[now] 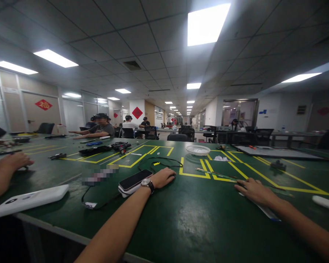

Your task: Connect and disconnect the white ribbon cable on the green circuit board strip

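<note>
My left hand (163,178) lies palm down on the green tabletop (181,226), its fingers stretched out and nothing in them. A wristwatch (147,183) with a dark strap is on that wrist. Beside the hand a black phone (135,179) rests on a white object, with a black cable (168,158) looping behind. My right hand (253,189) is spread flat on the table, fingers apart. It lies over or against a thin greenish strip (218,174) and a pale strip with a blue end (268,212); whether it presses on them cannot be made out.
Yellow tape (194,175) marks rectangles on the table. A white basket (197,150), crumpled white paper (221,158) and a dark clamp-like object (278,165) stand farther back. At left are a white device (30,199) and another person's hand (13,161). A seated person (100,126) reaches over the far side.
</note>
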`<state>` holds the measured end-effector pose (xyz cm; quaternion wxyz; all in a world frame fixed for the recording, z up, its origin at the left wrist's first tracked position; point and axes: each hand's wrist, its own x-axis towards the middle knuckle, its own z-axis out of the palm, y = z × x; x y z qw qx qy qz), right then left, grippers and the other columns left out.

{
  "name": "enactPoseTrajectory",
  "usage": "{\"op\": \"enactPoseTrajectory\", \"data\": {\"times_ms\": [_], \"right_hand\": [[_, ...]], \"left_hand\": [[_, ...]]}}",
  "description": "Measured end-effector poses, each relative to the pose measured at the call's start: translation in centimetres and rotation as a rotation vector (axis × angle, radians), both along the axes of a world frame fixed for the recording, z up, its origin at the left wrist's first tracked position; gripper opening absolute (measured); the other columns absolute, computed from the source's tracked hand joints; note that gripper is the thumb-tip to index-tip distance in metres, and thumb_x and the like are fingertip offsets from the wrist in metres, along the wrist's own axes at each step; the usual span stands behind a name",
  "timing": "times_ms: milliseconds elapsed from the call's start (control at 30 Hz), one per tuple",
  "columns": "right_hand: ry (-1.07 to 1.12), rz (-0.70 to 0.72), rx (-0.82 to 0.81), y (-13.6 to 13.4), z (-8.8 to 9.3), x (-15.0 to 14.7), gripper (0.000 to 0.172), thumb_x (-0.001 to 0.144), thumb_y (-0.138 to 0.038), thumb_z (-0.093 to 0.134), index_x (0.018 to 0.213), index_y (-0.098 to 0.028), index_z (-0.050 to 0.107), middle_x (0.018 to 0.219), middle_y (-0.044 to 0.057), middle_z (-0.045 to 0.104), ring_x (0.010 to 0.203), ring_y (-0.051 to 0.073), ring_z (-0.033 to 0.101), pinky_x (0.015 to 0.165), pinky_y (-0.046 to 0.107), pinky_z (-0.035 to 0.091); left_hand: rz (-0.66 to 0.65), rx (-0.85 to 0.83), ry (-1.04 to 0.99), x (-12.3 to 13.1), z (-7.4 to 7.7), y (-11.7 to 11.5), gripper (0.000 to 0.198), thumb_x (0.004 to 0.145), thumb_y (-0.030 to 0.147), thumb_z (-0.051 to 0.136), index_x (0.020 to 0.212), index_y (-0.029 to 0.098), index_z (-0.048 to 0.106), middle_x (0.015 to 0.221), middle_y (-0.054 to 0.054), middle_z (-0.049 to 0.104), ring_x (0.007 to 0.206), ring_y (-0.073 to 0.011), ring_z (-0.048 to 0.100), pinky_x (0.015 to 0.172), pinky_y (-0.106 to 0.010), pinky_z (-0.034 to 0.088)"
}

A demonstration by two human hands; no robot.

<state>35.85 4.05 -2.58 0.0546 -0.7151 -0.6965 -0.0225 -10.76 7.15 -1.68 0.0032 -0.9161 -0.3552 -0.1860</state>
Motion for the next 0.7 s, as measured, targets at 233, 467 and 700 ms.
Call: {"op": "enactPoseTrajectory", "data": {"times_ms": [233,467,700], "right_hand": [[0.013,0.004,-0.003,0.2,-0.1,0.2,0.073,0.086,-0.07,0.025,0.138,-0.027,0.053,0.134,0.017,0.054,0.124,0.042,0.047,0.091,0.06,0.044],[0.034,-0.008,0.001,-0.5,0.6,-0.5,0.07,0.087,-0.068,0.026,0.137,-0.028,0.054,0.132,0.017,0.054,0.123,0.041,0.048,0.09,0.061,0.044],[0.039,0.011,0.015,-1.2,1.1,-1.0,0.069,0.089,-0.067,0.02,0.134,-0.03,0.057,0.129,0.015,0.056,0.122,0.04,0.049,0.091,0.061,0.043]], "left_hand": [[0.126,0.014,0.02,-3.6,0.0,0.3,0.031,0.098,0.029,0.042,0.121,0.016,0.059,0.118,-0.009,0.062,0.111,-0.0206,0.055,0.102,-0.035,0.041],[0.173,-0.038,-0.044,-3.6,-0.2,0.2,0.034,0.098,0.032,0.041,0.122,0.015,0.058,0.119,-0.01,0.063,0.111,-0.0208,0.055,0.102,-0.035,0.042],[0.177,-0.046,-0.094,-3.9,-0.2,0.4,0.03,0.096,0.031,0.045,0.116,0.016,0.062,0.116,-0.009,0.064,0.109,-0.0212,0.057,0.101,-0.034,0.042]]}}
